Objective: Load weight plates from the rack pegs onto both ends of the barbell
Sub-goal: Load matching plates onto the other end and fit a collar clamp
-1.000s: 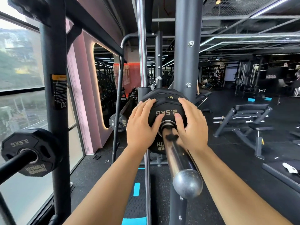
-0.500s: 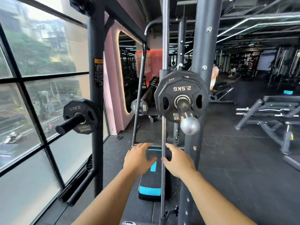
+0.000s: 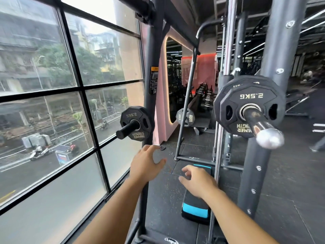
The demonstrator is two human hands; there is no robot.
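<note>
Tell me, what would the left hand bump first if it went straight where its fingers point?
Probably the 2.5 kg plate on the rack peg, just above the left hand. Depth is unclear; it might meet the dark upright instead.

The right plate [image 3: 232, 101] is black with gold letters on a shiny silver bar [image 3: 258, 123], the left plate [image 3: 139, 115] is black and gold, the step [image 3: 195, 211] is black with a blue band, and the far wall [image 3: 161, 110] is pink.
</note>
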